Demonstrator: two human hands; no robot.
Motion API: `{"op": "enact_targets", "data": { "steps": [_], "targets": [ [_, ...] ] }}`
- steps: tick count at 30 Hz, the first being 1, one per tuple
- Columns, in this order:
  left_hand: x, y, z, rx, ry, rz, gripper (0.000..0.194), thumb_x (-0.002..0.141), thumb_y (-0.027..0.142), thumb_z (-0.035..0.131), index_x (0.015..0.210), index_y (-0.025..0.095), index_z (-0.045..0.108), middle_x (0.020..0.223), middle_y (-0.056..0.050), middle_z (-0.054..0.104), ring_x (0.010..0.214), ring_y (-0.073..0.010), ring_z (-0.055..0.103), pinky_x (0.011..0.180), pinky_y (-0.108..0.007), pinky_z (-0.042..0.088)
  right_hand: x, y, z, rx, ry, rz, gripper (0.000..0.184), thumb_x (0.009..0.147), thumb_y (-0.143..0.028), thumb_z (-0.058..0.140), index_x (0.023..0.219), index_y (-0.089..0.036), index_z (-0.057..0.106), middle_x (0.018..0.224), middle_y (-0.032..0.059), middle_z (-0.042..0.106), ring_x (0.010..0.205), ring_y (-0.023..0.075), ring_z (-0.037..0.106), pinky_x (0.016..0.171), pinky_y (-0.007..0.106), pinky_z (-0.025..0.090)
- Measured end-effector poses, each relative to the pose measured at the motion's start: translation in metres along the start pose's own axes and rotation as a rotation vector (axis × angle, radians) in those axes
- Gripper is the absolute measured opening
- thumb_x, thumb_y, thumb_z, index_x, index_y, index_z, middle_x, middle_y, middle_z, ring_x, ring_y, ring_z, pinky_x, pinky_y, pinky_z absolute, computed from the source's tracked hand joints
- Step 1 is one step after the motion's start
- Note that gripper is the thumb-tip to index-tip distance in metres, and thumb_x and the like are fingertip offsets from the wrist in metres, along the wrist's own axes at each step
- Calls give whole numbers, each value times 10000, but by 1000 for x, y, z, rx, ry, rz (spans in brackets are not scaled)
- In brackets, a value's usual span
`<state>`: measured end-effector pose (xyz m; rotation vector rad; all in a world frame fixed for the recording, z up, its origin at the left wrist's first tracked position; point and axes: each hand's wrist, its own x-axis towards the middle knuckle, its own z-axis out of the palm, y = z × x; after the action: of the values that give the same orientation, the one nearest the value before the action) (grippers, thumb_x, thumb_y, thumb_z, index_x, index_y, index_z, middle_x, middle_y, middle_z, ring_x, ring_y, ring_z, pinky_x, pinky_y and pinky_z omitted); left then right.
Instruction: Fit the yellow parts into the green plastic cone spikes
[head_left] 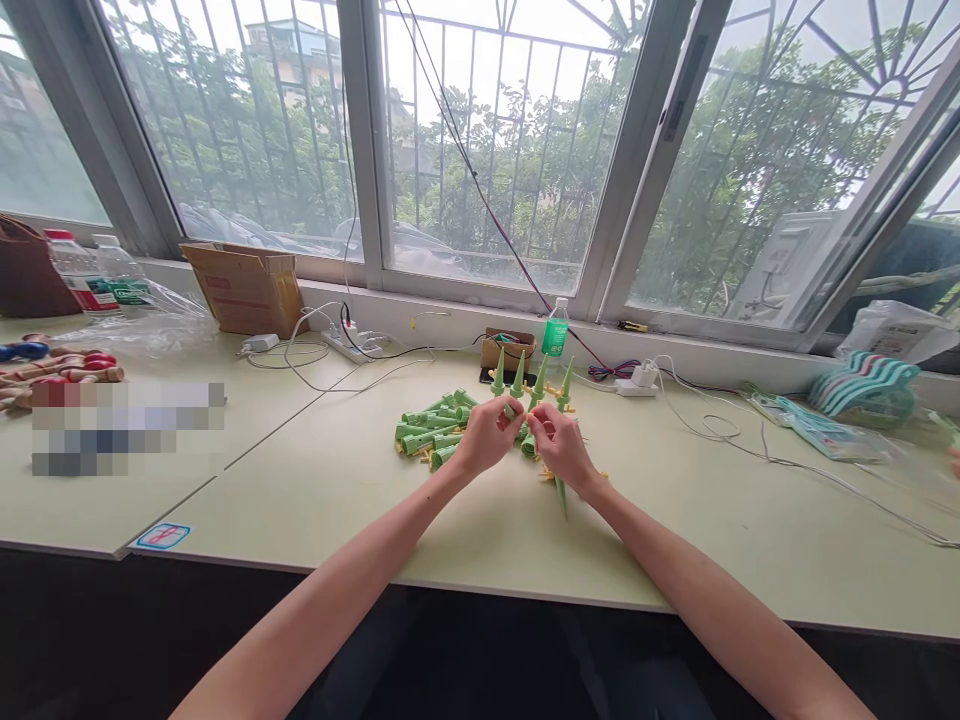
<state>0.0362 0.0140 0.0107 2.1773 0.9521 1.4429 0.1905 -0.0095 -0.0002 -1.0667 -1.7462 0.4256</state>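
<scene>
Both my hands meet over the middle of a pale green table (480, 540). My left hand (486, 434) is closed, its fingers pinching a small green plastic piece (513, 412) between the two hands. My right hand (559, 445) is closed on the same small piece, and a long green spike (561, 492) pokes out below it towards me. A pile of green cone-shaped spikes (431, 430) lies just left of my left hand. Several spikes stand upright (529, 380) just beyond my fingers.
A small cardboard box (508, 350) and a green bottle (555, 332) stand by the window sill. A power strip (352, 345) with cables lies at the back. A larger cardboard box (244, 288), water bottles (101, 272) and wooden toys (60, 372) sit left; bagged items (862, 385) right.
</scene>
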Motion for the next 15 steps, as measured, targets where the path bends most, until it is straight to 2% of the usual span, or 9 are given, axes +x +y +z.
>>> {"op": "enact_targets", "data": {
  "steps": [11, 15],
  "targets": [
    [-2, -3, 0, 13, -40, 6, 148, 856, 257, 530, 753, 177, 599, 667, 21, 587, 513, -76, 444, 537, -216, 415, 0, 1, -3, -63, -5, 16, 272, 920, -409, 448, 783, -202, 559, 577, -19, 494, 527, 134, 434, 517, 244, 338],
    [-2, -4, 0, 43, -50, 23, 153, 858, 239, 523, 734, 176, 588, 678, 22, 586, 536, -75, 420, 551, -211, 387, 1, 4, -3, -106, -13, -10, 341, 928, -394, 431, 655, -199, 494, 549, -32, 423, 522, 120, 357, 518, 242, 286]
  ]
}}
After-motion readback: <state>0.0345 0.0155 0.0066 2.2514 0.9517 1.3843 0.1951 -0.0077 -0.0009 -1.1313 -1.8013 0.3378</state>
